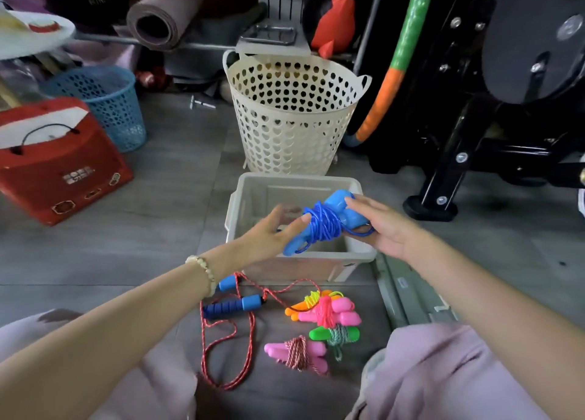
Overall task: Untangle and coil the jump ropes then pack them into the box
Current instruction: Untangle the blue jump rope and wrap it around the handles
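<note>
Bundle in hand: a blue plastic jump rope (pixel 323 222), its cord wound tightly round its two light-blue handles, is held in the air over the open top of the box.
Right hand (pixel 383 226): palm turned up, it holds the blue jump rope from the right, thumb laid against the upper handle and fingers tucked beneath, mostly hidden.
Left hand (pixel 272 229): fingers stretched nearly straight, fingertips touching the wound cord from the left; nothing is clasped.
Box: a pale grey rectangular plastic box (pixel 294 177) sits on the grey floor just ahead of the knees.
Loose rope: a red-and-white braided rope with blue foam handles (pixel 232 305) sprawls uncoiled on the floor near the left forearm.
Wound ropes on floor: a pink-handled bundle with neon cord (pixel 329 312), a green-handled bundle (pixel 335 335) and a pink-handled bundle with red-white cord (pixel 297 351) lie close together in front of the box.
Behind box: a cream plastic basket with heart-shaped holes (pixel 291 119) stands upright.
</note>
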Available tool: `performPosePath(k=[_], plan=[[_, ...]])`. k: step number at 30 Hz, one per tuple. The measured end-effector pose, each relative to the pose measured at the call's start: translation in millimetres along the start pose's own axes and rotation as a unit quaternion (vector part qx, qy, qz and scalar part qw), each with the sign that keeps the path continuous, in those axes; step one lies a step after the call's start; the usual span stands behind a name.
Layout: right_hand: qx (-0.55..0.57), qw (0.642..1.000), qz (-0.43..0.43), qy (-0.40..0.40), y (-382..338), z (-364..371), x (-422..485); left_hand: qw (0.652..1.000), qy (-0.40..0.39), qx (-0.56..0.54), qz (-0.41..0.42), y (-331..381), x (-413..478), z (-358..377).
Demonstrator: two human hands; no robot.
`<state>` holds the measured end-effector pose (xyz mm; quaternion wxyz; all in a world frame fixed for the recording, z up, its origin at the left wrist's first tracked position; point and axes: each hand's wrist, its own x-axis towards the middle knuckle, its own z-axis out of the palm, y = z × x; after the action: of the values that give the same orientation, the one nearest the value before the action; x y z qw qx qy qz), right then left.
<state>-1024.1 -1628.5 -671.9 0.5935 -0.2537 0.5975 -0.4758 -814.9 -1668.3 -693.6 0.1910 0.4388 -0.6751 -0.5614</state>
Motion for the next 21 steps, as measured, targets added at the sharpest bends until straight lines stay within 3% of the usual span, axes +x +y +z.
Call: performPosePath(k=[3,11,15,21], plan=[[-0.014,1.0,-0.011,-0.002,17,-17,-6,0.998,-0.055,0.007,-0.012,-13,6,13],[-0.178,0.983,0.004,0.037,62,-66,-8,0.99,-0.137,-0.022,-0.002,-46,25,67],[-0.117,0.991,0.044,0.045,110,-87,2,0.988,-0.151,-0.026,-0.028,-72,39,85],[-0.074,0.993,0.049,0.079,180,-98,27,0.992,-0.098,0.032,-0.071,-133,47,97]])
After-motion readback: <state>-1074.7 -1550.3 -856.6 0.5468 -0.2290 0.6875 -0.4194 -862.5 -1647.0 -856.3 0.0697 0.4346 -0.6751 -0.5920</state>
